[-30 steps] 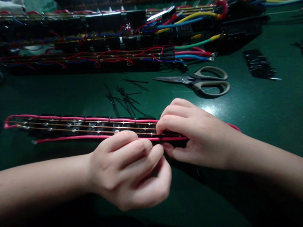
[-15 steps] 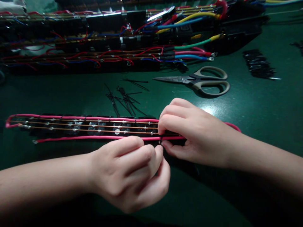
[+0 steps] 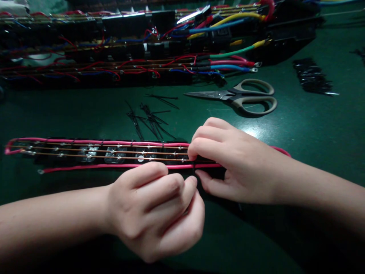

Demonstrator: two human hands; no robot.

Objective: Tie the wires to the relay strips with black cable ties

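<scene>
Left of centre, the left hand reaches in from the lower left with its back up, fingers clenched, thumb and forefinger pinching at a thin black plastic tie; the part inside the fist is hidden. The right hand, entering from the right edge, arches across a long black strip with copper-coloured rods, grasping it with fingers over the top and thumb at the lower edge. Compared with half a second ago, the left fist sits slightly lower, while the right hand has hardly moved. The strip lies across the middle of the frame, its long axis running left to right and dipping slightly rightward; the pink-red insulated cable along its lower edge points its bare tip left.
</scene>
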